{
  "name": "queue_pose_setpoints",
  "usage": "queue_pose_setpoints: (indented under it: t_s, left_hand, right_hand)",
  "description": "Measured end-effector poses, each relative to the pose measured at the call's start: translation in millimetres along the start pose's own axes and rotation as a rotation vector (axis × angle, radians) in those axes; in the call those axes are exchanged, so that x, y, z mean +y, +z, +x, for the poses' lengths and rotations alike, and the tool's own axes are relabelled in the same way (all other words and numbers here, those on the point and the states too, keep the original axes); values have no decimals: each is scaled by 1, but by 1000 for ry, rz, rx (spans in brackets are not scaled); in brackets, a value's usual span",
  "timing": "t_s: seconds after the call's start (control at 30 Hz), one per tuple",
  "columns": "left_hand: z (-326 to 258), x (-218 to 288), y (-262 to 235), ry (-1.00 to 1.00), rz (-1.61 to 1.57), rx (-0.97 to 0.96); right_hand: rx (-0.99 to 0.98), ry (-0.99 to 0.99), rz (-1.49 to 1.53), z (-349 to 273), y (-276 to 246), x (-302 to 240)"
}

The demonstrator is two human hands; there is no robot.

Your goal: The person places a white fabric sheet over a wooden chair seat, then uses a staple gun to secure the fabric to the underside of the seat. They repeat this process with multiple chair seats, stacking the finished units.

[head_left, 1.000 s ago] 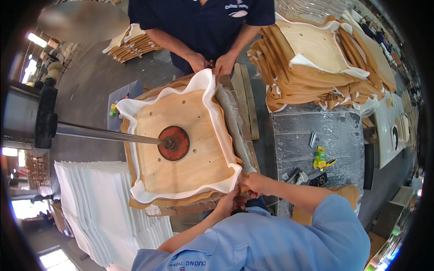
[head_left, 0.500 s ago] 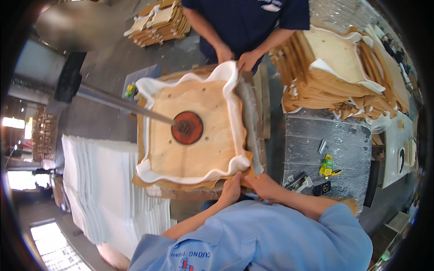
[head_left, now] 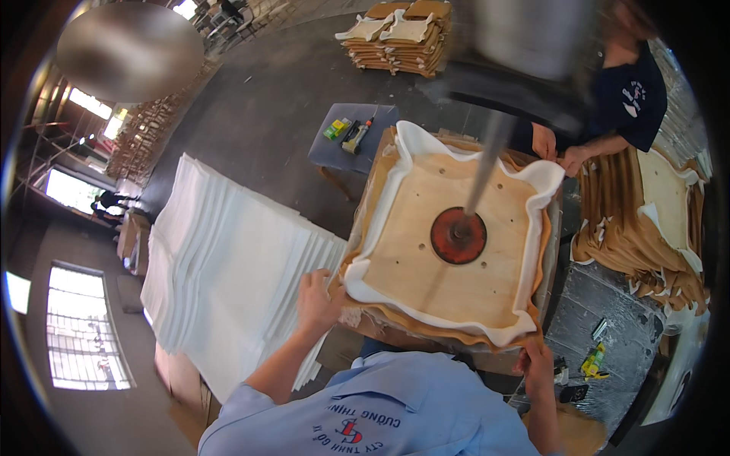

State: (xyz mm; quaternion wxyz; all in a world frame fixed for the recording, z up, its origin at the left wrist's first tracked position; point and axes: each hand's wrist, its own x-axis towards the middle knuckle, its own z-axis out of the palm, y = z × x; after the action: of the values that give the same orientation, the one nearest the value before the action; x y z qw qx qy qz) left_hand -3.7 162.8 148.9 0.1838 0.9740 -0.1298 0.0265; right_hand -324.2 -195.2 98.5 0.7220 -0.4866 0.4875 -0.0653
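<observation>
A square plywood seat panel (head_left: 411, 220) lies in front of me, ringed by wavy white foam (head_left: 395, 304) and tan cover material (head_left: 426, 331). A red round press pad (head_left: 458, 235) on a metal rod bears on its middle. My left hand (head_left: 315, 302) is at the near left corner, fingers apart, its thumb side by the cover's edge. At the near right corner, my right hand (head_left: 535, 366) has its fingers closed on the tan cover. Across from me, a co-worker's hands (head_left: 559, 152) are at the far right corner.
White foam sheets (head_left: 228, 258) are stacked at the left. A grey stool (head_left: 342, 156) with a tool stands beyond the panel. Covered panels (head_left: 631, 220) are piled at the right, others (head_left: 395, 42) far back. A wrapped surface (head_left: 601, 319) holds small tools.
My left hand has left the near right corner for the near left one. My right hand stays at the right corner. The view has swung left.
</observation>
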Motion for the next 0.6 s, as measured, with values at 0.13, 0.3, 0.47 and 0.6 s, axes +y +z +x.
queue_pose_setpoints:
  t_s: [0.13, 0.3, 0.47, 0.6]
  left_hand:
    - [54, -98, 18, -124, -208, -689]
    - [104, -93, 65, -234, -389, -1264]
    - [120, -77, 66, -153, -319, -1522]
    - [111, -98, 79, -179, -540, -1464]
  right_hand:
    - [-146, 312, -22, -32, 58, 38]
    - [-554, 196, -294, -22, 254, 67]
    - [-482, 591, 297, 34, 368, 129]
    - [-303, 600, 347, 22, 399, 112]
